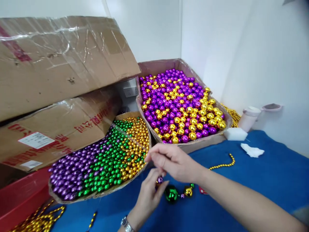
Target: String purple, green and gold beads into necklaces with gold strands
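Note:
My left hand (149,190), with a metal watch (127,223) at its wrist, is closed around a small purple bead (159,179). Just above it, my right hand (175,162) has its thumb and forefinger pinched together; what they hold, if anything, is too fine to make out. Below the right hand lie a large green bead (171,193), a tiny purple bead (182,195), a gold bead (188,191) and a small green bead (192,185), in a row. Left of my hands is a cardboard tray (106,194) of small purple, green and gold beads.
A larger cardboard box (200,141) of purple and gold balls stands behind. Big cartons (65,58) lean over the left side. A gold bead strand (223,165), white tissue (252,150), white block (235,134) and cup (249,118) are at right; a red bin (24,196) is at left.

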The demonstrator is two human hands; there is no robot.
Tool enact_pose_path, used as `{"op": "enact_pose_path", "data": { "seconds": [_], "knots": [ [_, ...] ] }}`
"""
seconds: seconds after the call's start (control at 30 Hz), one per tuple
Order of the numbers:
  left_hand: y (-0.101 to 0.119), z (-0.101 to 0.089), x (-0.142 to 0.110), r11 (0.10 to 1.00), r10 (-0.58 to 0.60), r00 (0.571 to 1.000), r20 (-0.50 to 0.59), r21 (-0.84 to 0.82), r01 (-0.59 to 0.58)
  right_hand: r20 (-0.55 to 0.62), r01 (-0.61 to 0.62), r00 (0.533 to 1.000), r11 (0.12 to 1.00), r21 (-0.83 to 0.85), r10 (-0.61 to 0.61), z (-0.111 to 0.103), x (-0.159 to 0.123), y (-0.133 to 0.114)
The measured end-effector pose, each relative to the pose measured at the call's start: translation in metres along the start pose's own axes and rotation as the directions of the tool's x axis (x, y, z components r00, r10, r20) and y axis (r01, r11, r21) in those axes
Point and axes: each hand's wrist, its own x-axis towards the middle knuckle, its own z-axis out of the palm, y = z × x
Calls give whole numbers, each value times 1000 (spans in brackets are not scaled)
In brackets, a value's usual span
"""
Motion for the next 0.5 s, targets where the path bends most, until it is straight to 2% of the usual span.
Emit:
{"op": "enact_pose_path", "data": {
  "seconds": [0.07, 0.17, 0.23, 0.3, 0.37, 0.43, 0.5],
  "knots": [
    [-15, -2, 0, 996, 52, 996, -71, 82, -46, -150, 67, 987, 996, 53, -58, -20, -9, -12],
    [-36, -5, -14, 980, 138, 986, -96, 158, -122, -416, 154, 905, 980, 122, -91, -57, -33, -27],
    [-49, -3, -29, 952, 222, 974, -35, 223, -209, -541, 189, 838, 968, 166, -71, -83, -54, -34],
    [-62, -1, -42, 887, 280, 955, 94, 356, -295, -634, 177, 773, 970, 167, -32, -106, -74, -40],
    [-74, 0, -52, 803, 273, 940, 203, 491, -339, -714, 185, 700, 970, 156, -18, -122, -90, -42],
    [-82, -4, -60, 757, 217, 952, 215, 578, -304, -765, 213, 644, 964, 160, -16, -129, -101, -43],
    [-85, -17, -71, 750, 161, 970, 181, 617, -239, -770, 224, 638, 957, 185, 0, -128, -109, -42]
  ]
}}
